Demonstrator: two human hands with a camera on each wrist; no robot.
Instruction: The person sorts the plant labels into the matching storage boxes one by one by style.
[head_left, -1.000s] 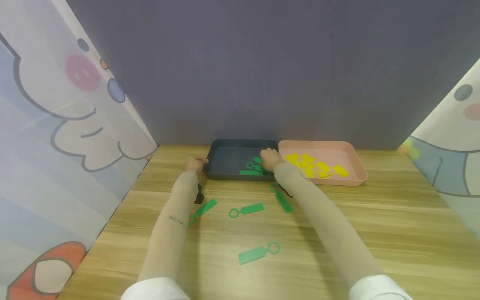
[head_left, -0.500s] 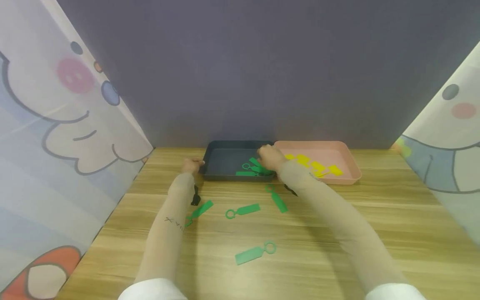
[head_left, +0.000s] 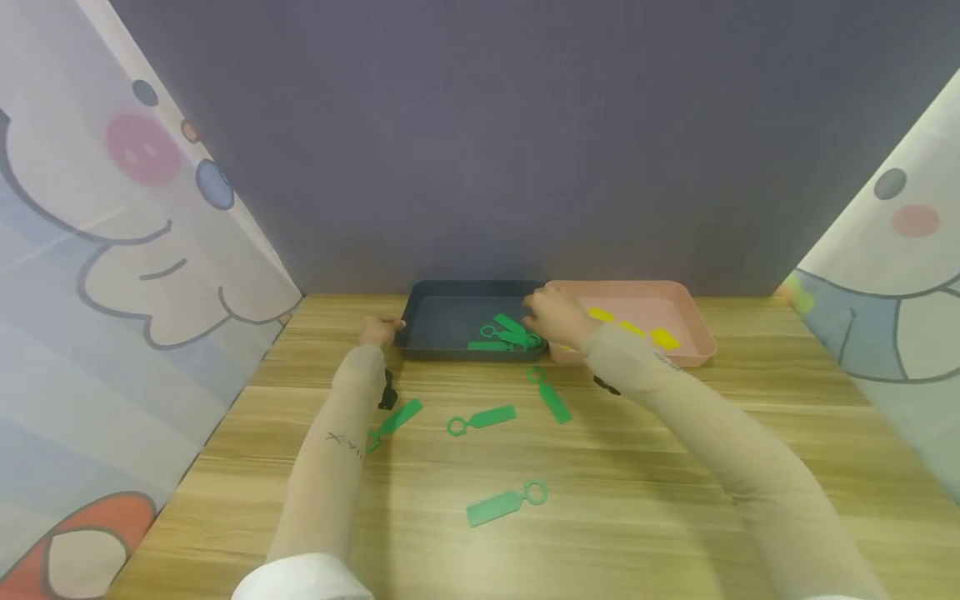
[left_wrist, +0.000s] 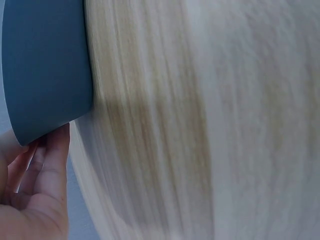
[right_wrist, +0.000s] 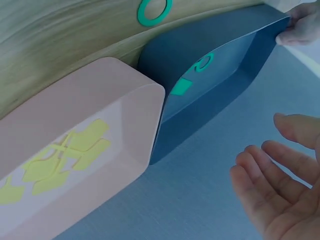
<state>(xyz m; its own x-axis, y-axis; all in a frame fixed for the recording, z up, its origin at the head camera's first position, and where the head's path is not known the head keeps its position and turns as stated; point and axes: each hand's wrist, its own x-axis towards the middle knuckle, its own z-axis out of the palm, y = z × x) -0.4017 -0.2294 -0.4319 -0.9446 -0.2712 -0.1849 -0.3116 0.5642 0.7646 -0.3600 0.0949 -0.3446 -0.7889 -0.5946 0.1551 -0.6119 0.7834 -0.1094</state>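
A dark blue tray (head_left: pixel 442 321) stands at the back of the table with several green tags (head_left: pixel 489 346) lying in its front right part. My left hand (head_left: pixel 379 330) grips this tray's left wall, thumb over the rim and fingers outside, as the left wrist view also shows. Above the spot where the dark tray meets a pink tray (head_left: pixel 701 337) is my right hand (head_left: pixel 561 317). In the right wrist view its fingers (right_wrist: pixel 250 172) are relaxed, slightly bent and hold nothing. Yellow tags (head_left: pixel 664 338) lie in the pink tray, partly hidden by the right hand and forearm.
Several loose green tags with ring ends, among them one near the front (head_left: pixel 495 508) and one in the middle (head_left: pixel 491 417), lie on the wooden table (head_left: pixel 420 533). A grey panel (head_left: pixel 480 150) stands behind the trays; printed cartoon sheets flank both sides.
My right hand has lifted from the green tags in the dark tray and moved right, its fingers loosening. The left hand keeps its grip on the tray wall. The head view has shifted slightly.
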